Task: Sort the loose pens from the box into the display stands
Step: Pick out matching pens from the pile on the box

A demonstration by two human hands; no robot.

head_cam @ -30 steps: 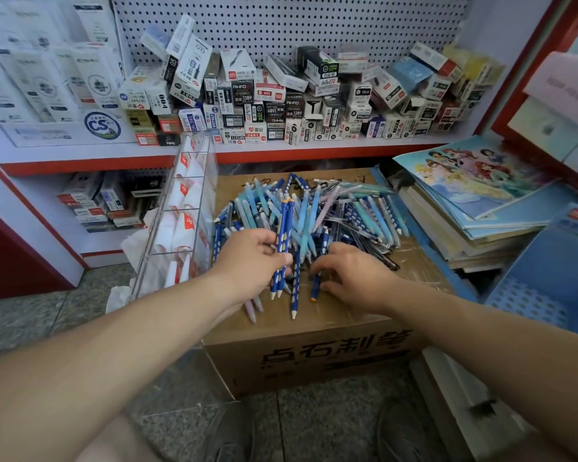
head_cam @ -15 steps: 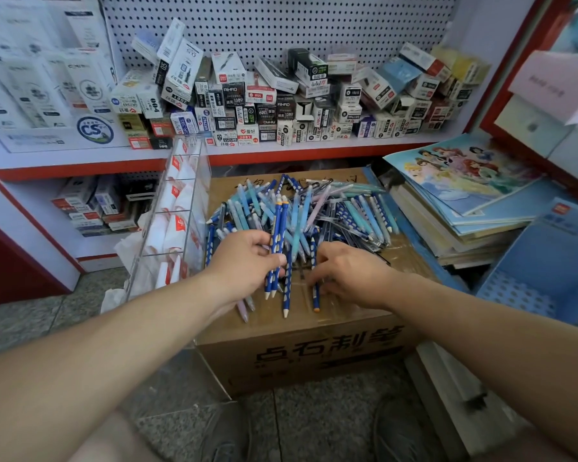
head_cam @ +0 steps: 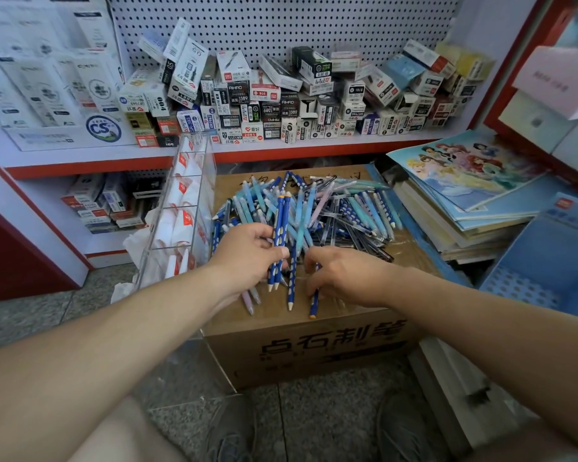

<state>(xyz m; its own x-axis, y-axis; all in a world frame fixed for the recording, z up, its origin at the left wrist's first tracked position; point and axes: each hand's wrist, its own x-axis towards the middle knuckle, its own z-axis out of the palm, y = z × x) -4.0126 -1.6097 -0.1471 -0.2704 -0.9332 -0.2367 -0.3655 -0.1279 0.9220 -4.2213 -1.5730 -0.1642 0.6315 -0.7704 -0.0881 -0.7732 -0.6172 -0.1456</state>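
Evidently, in the head view, sorting is barely starting: the left hand (head_cam: 247, 255) is gripping a few blue pens (head_cam: 278, 228) over the box (head_cam: 314, 361), the right hand (head_cam: 346, 276) is pinching one pen (head_cam: 313, 305) on it, and the pile (head_cam: 341, 211) is lying on top while the stand (head_cam: 184, 208) left of it is showing no pens.

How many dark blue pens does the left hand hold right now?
2, side by side in the left hand: one dark blue pen and a second pen beside it, white tips toward the person. More may be hidden behind the fingers.

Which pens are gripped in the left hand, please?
The two dark blue dotted pens, gripped side by side by the left hand above the loose pile on the box.
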